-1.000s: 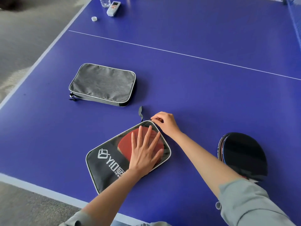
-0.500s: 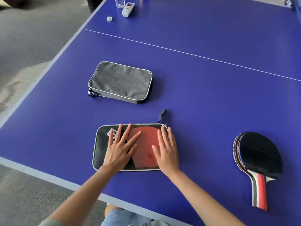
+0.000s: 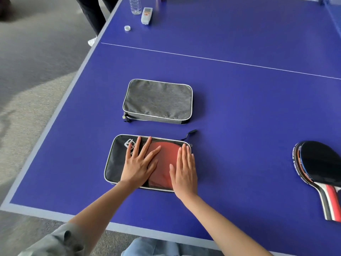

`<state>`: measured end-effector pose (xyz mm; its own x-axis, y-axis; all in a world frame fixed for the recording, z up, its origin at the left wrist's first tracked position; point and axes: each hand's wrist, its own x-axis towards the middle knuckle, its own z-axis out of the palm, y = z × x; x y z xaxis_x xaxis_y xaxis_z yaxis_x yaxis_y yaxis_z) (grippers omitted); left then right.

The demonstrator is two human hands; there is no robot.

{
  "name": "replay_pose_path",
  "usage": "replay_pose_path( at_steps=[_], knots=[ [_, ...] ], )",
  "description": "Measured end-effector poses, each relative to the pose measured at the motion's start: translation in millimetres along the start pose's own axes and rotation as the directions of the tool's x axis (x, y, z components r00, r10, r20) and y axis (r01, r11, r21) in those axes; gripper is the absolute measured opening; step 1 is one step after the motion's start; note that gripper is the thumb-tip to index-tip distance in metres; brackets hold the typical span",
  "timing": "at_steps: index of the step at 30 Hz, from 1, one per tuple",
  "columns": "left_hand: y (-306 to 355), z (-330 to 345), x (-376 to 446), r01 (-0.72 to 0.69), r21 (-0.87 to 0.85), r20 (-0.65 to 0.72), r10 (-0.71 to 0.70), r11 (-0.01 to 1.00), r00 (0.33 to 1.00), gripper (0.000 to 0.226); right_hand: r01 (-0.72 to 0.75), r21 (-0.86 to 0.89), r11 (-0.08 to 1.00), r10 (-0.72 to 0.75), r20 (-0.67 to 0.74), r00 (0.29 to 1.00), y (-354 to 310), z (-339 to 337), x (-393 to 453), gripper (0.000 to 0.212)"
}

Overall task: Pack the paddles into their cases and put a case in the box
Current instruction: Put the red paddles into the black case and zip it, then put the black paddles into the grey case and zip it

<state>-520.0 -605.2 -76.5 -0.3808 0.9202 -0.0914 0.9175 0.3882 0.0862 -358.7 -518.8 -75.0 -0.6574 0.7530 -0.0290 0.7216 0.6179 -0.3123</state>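
Head view: the black paddle case [image 3: 118, 163] lies flat near the front edge of the blue counter [image 3: 239, 111], toward its left side, long side parallel to that edge, with a white logo at its left end and a red paddle [image 3: 165, 161] showing through its clear window. Both hands press on it, palms down. The left hand [image 3: 139, 163] lies flat with fingers spread wide over the middle of the case, fingertips reaching the far rim. The right hand [image 3: 184, 172] lies flat with fingers together along the case's right end, its heel at the near rim; neither hand grips anything. A dark zipper pull strap [image 3: 189, 134] sticks out from the case's far right corner onto the counter. Just beyond, apart from the black case, a grey fabric case [image 3: 158, 101] with white piping lies closed. At the right edge of the view a second paddle [image 3: 322, 163], black face up, lies with its red, white and black handle pointing toward the front edge. Near the far left edge stand a clear water bottle [image 3: 135, 5], a white remote control [image 3: 146, 15] and a bottle cap [image 3: 127, 28].
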Motion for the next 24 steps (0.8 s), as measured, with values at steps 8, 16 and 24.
replay_pose_path(
  at_steps=[8,16,24],
  knots=[
    [-2,-18,7,0.012,-0.130,0.039,-0.007,0.991,0.999,0.044,-0.007,0.065,0.998,0.010,-0.046,0.999,0,-17,14,0.053],
    [-42,-64,106,0.128,-0.270,-0.115,-0.164,0.954,0.980,0.038,-0.001,0.195,0.981,0.008,-0.037,0.999,5,-58,139,0.048],
    [-59,-62,181,0.388,-0.355,-0.032,-0.426,0.850,0.904,0.050,-0.221,0.273,0.936,0.221,0.032,0.975,7,-44,214,0.055]
  ],
)
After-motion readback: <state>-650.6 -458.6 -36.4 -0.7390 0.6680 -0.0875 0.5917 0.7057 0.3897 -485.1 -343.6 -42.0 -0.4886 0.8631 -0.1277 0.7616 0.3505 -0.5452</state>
